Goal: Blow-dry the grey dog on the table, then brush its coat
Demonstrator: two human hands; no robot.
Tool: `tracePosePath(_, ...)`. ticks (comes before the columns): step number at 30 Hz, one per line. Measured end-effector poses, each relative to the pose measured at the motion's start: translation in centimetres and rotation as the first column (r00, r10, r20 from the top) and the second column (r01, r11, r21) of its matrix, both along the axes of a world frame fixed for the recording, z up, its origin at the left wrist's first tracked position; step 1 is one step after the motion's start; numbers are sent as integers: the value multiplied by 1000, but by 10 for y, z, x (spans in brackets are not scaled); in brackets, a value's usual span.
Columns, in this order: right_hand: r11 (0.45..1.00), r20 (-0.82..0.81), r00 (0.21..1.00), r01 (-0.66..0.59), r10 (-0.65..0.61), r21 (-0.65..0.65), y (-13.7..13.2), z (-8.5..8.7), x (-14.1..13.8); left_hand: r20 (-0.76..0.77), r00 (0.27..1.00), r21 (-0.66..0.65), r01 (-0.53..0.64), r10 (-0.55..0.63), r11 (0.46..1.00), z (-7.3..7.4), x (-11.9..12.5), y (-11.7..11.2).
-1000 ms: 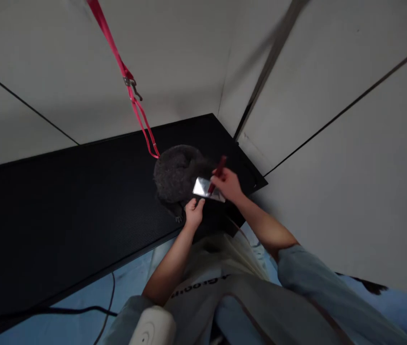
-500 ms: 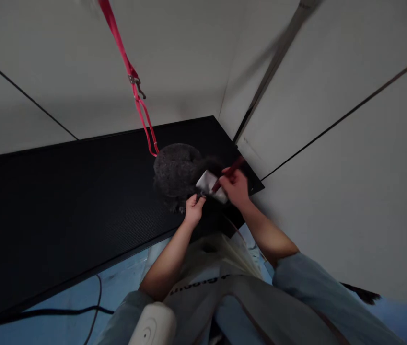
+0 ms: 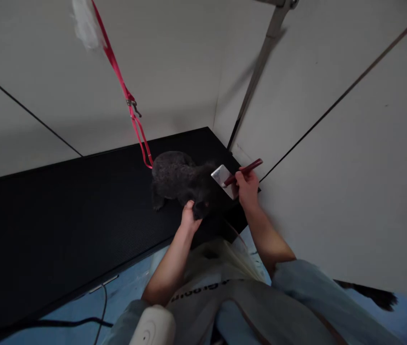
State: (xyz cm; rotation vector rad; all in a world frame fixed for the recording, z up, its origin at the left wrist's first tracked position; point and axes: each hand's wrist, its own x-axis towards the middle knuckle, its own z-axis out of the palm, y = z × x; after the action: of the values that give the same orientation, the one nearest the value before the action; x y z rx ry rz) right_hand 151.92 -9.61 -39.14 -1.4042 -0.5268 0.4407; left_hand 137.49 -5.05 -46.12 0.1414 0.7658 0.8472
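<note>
A small dark grey curly dog [image 3: 178, 178] stands on a black grooming table [image 3: 63, 215], tied by a red leash [image 3: 124, 91] that runs up to the left. My left hand [image 3: 189, 219] is closed around the dog's rear end near the table's front edge. My right hand [image 3: 247, 188] grips the dark red handle of a slicker brush [image 3: 225, 178], whose silver pad lies against the dog's right side.
A metal grooming arm [image 3: 257, 72] rises from the table's far right corner against pale wall panels. Black cables [image 3: 81, 322] trail on the blue floor below the table. A white device [image 3: 153, 328] hangs at my chest over a grey apron.
The dog has turned and shifted left. My left hand moved from beside the brush onto the dog's rear. My right hand carried the brush up and to the right.
</note>
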Motion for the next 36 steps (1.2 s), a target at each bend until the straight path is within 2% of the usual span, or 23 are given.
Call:
tracePosePath(1, 1000, 8, 1000, -1, 1, 14, -2, 0, -2, 28, 999, -42, 20, -19, 999, 2, -1, 0)
tracePosePath(4, 968, -18, 972, -236, 236, -88, -11, -2, -8, 91, 993, -122, 87, -76, 989, 6, -6, -2)
tracePosePath(5, 957, -36, 964, -265, 262, -115, -14, -3, -8, 108, 991, -118, 98, -85, 988, 6, -7, -3)
tracePosePath(6, 966, -41, 973, -231, 228, -117, -17, -3, -7, 123, 989, -100, 99, -86, 990, 5, -9, -5)
tracePosePath(9, 998, -12, 998, 57, -57, 4, -28, -3, -4, 145, 986, -11, 81, -79, 997, 0, -13, -11)
tracePosePath(10, 996, -9, 996, 84, -83, 32, -31, -3, -5, 143, 987, 18, 78, -79, 997, -2, -15, -13)
tracePosePath(11, 999, -15, 999, 42, -42, 29, -34, -5, -8, 132, 988, 38, 74, -78, 997, -5, -17, -15)
tracePosePath(14, 973, -102, 971, -222, 215, -66, -40, -11, -15, 95, 993, 47, 59, -64, 997, -10, -28, -20)
tracePosePath(15, 972, -127, 969, -223, 213, -70, -41, -13, -14, 90, 994, 41, 58, -61, 997, -11, -33, -22)
tracePosePath(16, 988, -136, 981, -148, 140, -46, -41, -15, -11, 89, 994, 37, 68, -71, 997, -11, -38, -22)
tracePosePath(17, 1000, -135, 991, -16, 16, 3, -43, -16, -9, 92, 991, 37, 93, -96, 995, -11, -42, -23)
tracePosePath(19, 968, -133, 970, 220, -204, 117, -47, -18, -8, 103, 978, 50, 175, -179, 983, -9, -50, -25)
tracePosePath(20, 962, -132, 968, 231, -213, 144, -50, -19, -11, 108, 970, 58, 215, -220, 975, -8, -52, -25)
tracePosePath(21, 977, -130, 981, 163, -145, 140, -53, -21, -17, 111, 963, 67, 240, -246, 968, -7, -54, -26)
tracePosePath(22, 994, -134, 991, 38, -24, 105, -56, -24, -24, 110, 961, 71, 247, -254, 966, -7, -54, -27)
tracePosePath(24, 979, -178, 963, -204, 204, 18, -58, -29, -37, 96, 971, 65, 215, -221, 974, -8, -53, -29)
tracePosePath(25, 975, -203, 955, -221, 218, 5, -58, -30, -41, 80, 978, 50, 189, -193, 981, -9, -52, -30)
tracePosePath(26, 985, -215, 961, -175, 173, 12, -58, -31, -42, 63, 984, 33, 163, -164, 986, -10, -50, -31)
tracePosePath(29, 993, -199, 977, 90, -72, 82, -59, -31, -37, 52, 990, -2, 133, -133, 991, -12, -43, -33)
tracePosePath(30, 992, -184, 980, 97, -80, 82, -60, -31, -36, 60, 988, -11, 141, -140, 990, -13, -41, -34)
tracePosePath(34, 984, -180, 972, -166, 153, -58, -61, -33, -31, 104, 978, -33, 184, -180, 982, -18, -31, -33)
tracePosePath(35, 987, -181, 974, -148, 134, -68, -61, -34, -28, 110, 976, -30, 190, -186, 981, -19, -30, -33)
tracePosePath(36, 996, -170, 984, -70, 59, -56, -61, -35, -24, 109, 974, -25, 201, -197, 979, -20, -28, -34)
